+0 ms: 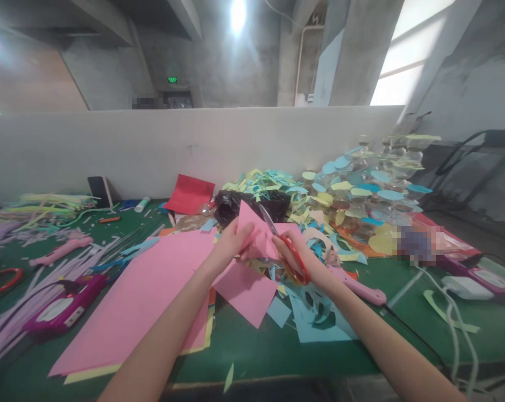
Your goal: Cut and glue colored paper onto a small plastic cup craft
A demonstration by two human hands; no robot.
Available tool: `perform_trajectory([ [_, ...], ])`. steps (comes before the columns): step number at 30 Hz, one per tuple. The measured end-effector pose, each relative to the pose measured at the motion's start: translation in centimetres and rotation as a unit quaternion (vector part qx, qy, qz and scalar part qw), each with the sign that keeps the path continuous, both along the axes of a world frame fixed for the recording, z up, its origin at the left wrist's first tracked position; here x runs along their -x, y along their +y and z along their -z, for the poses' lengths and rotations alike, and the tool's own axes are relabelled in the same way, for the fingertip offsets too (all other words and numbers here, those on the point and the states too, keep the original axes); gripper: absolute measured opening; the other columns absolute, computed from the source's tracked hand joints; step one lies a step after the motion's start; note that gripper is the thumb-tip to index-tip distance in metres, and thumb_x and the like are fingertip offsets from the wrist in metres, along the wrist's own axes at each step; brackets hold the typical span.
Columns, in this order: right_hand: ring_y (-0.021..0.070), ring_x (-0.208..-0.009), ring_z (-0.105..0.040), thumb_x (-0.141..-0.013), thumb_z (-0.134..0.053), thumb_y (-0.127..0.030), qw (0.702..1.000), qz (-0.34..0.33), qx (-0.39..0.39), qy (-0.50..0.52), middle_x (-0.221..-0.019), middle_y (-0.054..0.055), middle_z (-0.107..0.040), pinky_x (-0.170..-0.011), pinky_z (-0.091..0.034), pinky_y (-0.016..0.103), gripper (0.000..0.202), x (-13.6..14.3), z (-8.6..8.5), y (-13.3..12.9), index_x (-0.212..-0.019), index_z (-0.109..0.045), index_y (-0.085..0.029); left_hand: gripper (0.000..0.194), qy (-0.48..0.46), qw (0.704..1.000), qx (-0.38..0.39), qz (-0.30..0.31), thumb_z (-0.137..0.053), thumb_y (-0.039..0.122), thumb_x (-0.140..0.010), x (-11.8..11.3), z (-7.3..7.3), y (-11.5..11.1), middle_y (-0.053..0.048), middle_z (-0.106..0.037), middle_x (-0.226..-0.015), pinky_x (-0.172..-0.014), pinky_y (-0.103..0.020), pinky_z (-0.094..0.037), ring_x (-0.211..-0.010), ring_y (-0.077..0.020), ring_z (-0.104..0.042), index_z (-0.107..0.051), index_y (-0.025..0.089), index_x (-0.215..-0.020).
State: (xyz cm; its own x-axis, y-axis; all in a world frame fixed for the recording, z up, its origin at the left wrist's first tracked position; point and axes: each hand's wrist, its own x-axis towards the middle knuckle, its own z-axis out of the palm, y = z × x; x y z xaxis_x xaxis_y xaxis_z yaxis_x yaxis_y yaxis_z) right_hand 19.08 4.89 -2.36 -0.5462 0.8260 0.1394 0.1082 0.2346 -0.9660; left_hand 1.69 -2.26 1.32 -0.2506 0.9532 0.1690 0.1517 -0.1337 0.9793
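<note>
My left hand (234, 240) pinches a pink paper piece (252, 220), which stands up with a pointed top. Against that paper's right side, my right hand (294, 251) is closed round red-handled scissors (301, 272). Their metal blades point up and to the left, beside the paper; whether they touch it I cannot tell. Below both hands lies a pink square (249, 291). Large pink sheets (139, 296) spread to the left, under my left forearm. A black plastic bag (227, 205) full of green and yellow scraps (264, 183) sits behind the hands.
On the right are bottles topped with coloured paper discs (390, 195), a pink glue gun (356, 286) and white cables (455, 312). Left are lilac strips (85, 268), a magenta device (63, 307) and another pink tool (62, 250). A white partition (152, 151) closes the green table's back.
</note>
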Motion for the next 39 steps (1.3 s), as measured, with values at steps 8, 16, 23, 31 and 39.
perform_trajectory([
  [8,0.0166,-0.059,-0.062,-0.09,-0.052,-0.046,0.964,0.0,-0.135,-0.231,-0.08,0.004,-0.07,-0.051,-0.036,0.023,0.031,-0.3,0.7,0.4,-0.111,-0.048,-0.023,0.034,-0.009,0.999,-0.008,0.035,-0.069,0.044,-0.08,0.4,0.1,0.1,0.011,-0.039,-0.037,-0.035,-0.018,-0.029,-0.028,-0.0051,-0.032,-0.045,0.02,-0.074],
  [16,0.0192,-0.065,-0.062,-0.089,-0.053,-0.041,0.927,-0.021,-0.262,-0.267,-0.08,0.003,-0.068,-0.055,-0.034,0.024,0.031,-0.4,0.3,0.0,-0.115,-0.05,-0.024,0.046,-0.029,0.999,-0.012,0.023,-0.05,0.059,-0.084,0.6,0.1,0.3,0.005,-0.04,-0.037,-0.034,-0.022,-0.031,-0.03,-0.01,-0.039,-0.055,0.017,-0.067],
  [23,0.0187,-0.078,-0.059,-0.088,-0.059,-0.028,0.901,-0.092,-0.328,-0.27,-0.088,0.005,-0.067,-0.064,-0.036,0.025,0.017,-0.4,0.5,-0.3,-0.103,-0.058,-0.021,0.05,-0.09,0.996,0.018,-0.009,-0.033,0.053,-0.084,2.0,0.8,0.6,0.001,-0.042,-0.033,-0.035,-0.024,-0.03,-0.028,-0.0118,-0.037,-0.059,0.015,-0.063],
  [31,0.0258,-0.106,-0.051,-0.093,-0.049,-0.023,0.865,-0.122,-0.402,-0.275,-0.117,0.011,-0.057,-0.091,-0.043,0.04,0.022,-0.6,1.3,0.3,-0.111,-0.063,-0.022,0.046,-0.115,0.993,0.021,-0.006,-0.03,0.049,-0.082,1.9,0.8,0.8,-0.004,-0.054,-0.042,-0.033,-0.025,-0.029,-0.031,-0.0131,-0.041,-0.057,0.016,-0.064],
  [39,0.0205,-0.106,-0.058,-0.096,-0.041,-0.045,0.989,-0.054,-0.103,-0.095,-0.121,0.01,-0.06,-0.092,-0.047,0.036,0.034,0.3,0.1,0.2,-0.115,-0.056,-0.021,0.036,-0.014,0.999,0.032,0.03,-0.035,0.042,-0.082,0.7,0.6,0.6,-0.004,-0.059,-0.055,-0.032,-0.021,-0.025,-0.032,-0.0085,-0.041,-0.051,0.016,-0.062],
])
